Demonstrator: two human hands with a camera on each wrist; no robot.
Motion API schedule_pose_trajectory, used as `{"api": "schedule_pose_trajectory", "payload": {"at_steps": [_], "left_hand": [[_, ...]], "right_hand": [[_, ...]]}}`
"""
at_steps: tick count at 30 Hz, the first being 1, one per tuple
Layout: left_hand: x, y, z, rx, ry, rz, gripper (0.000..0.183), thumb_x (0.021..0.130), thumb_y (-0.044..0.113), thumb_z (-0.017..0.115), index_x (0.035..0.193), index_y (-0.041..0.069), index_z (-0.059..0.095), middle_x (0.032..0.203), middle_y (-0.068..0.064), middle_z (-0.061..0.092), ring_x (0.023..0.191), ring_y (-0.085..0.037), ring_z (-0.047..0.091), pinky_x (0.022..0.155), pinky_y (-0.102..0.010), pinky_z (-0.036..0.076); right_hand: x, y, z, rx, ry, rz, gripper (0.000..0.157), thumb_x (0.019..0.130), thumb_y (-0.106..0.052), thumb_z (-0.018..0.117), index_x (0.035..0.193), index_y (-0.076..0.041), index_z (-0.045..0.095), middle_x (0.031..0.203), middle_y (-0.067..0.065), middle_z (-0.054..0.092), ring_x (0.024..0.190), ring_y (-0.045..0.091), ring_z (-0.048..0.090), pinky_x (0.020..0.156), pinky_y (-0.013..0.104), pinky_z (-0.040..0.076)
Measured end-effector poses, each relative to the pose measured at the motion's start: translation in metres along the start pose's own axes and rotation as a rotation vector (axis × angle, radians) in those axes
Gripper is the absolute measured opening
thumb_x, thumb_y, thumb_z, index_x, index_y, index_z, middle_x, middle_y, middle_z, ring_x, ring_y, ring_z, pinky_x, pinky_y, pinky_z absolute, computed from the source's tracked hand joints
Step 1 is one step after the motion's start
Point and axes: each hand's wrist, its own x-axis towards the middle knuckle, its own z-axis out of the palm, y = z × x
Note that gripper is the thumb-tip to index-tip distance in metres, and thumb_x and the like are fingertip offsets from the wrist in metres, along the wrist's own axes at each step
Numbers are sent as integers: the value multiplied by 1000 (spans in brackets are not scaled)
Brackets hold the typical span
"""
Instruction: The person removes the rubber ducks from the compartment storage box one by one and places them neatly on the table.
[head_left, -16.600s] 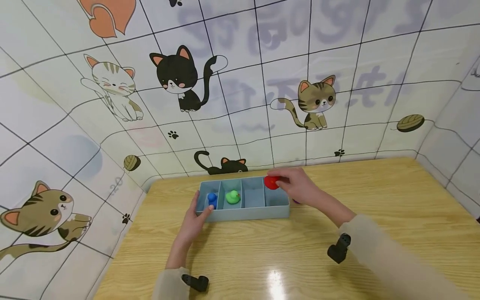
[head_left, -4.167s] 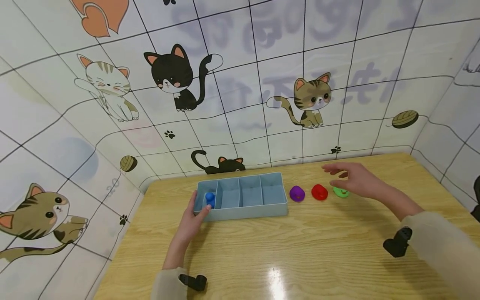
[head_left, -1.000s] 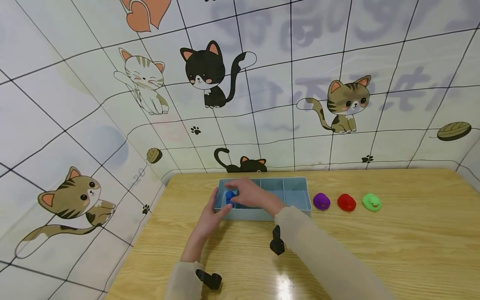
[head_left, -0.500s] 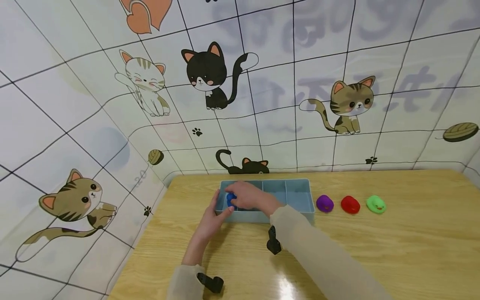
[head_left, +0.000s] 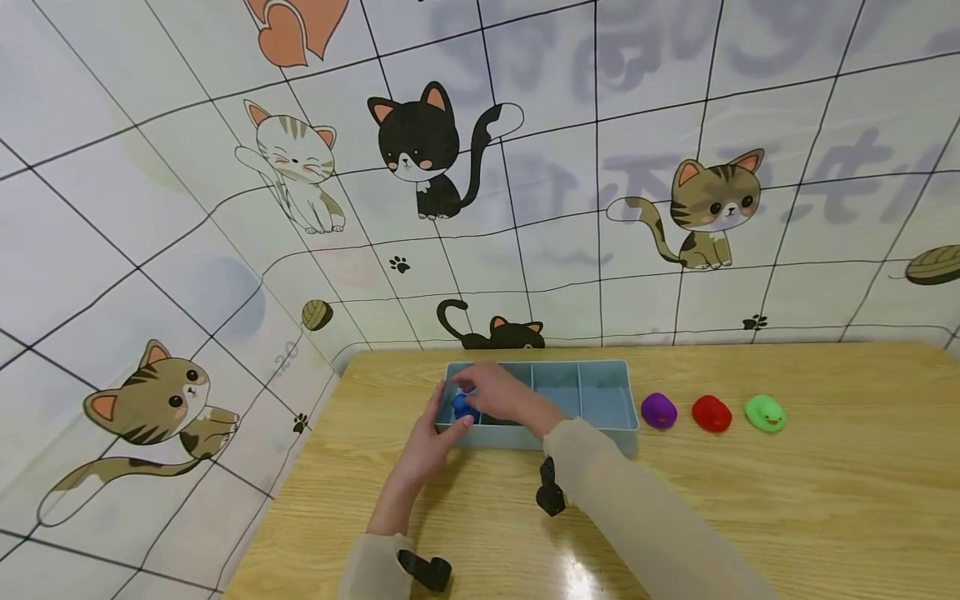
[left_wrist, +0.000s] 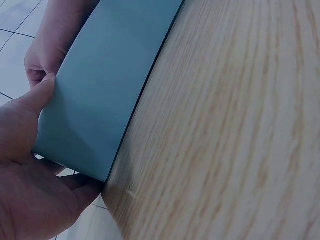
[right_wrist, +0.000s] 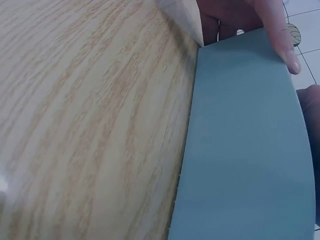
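Observation:
A pale blue box (head_left: 558, 437) divided into a row of compartments stands on the table. My left hand (head_left: 425, 446) grips its left end, with the thumb over the front rim and the fingers round the side. In the left wrist view, that hand (left_wrist: 37, 185) holds the box's corner. A blue rubber duck (head_left: 464, 408) sits in the leftmost compartment. Reaching across the box, my right hand (head_left: 501, 393) pinches the duck between thumb and fingers, partly covering it and the second compartment. The two compartments to the right hold nothing visible.
Right of the box, in a row on the wooden table (head_left: 720, 508), lie a purple rubber duck (head_left: 659, 411), a red one (head_left: 712, 413) and a green one (head_left: 765, 413). A cat-patterned wall covering (head_left: 570, 275) rises behind the table and along the left.
Since 4.2 seconds ago, my right hand has moved from the green duck to the blue one. Over the last second the blue duck has shifted slightly left and forward inside its compartment.

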Motion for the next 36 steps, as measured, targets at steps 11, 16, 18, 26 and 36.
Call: {"api": "schedule_pose_trajectory", "payload": {"at_steps": [11, 16, 18, 26, 36], "left_hand": [[0, 1, 1, 9, 1, -1, 88, 100, 38, 69, 166, 15, 15, 166, -24, 20, 153, -43, 14, 119, -65, 18], [0, 0, 0, 1, -2, -6, 88, 100, 37, 69, 166, 15, 15, 166, -24, 20, 153, -42, 13, 119, -65, 18], [0, 0, 0, -2, -1, -7, 88, 100, 37, 69, 166, 15, 15, 167, -23, 20, 154, -42, 13, 119, -64, 18], [0, 1, 1, 0, 3, -7, 87, 100, 37, 69, 166, 15, 16, 167, -22, 20, 154, -41, 12, 119, -64, 17], [1, -2, 0, -2, -4, -8, 87, 101, 37, 68, 166, 17, 15, 167, -22, 19, 154, -42, 12, 119, -64, 17]], "right_hand": [[0, 7, 3, -45, 26, -71, 36, 98, -4, 68, 134, 3, 65, 127, 17, 69, 114, 27, 68, 99, 42, 53], [4, 5, 4, -49, -9, -35, 40, 97, -7, 71, 135, 3, 64, 127, 15, 69, 115, 25, 67, 100, 40, 53], [4, 2, 4, -45, -24, -17, 40, 96, -6, 72, 135, 3, 64, 128, 15, 69, 117, 25, 67, 101, 40, 52], [7, -1, 2, -106, -44, -19, 41, 95, -6, 72, 135, -1, 65, 123, 11, 72, 113, 25, 67, 104, 42, 48], [10, 1, 4, -166, -20, -46, 27, 95, -7, 73, 121, -9, 76, 111, 7, 75, 104, 23, 68, 99, 42, 50]]}}
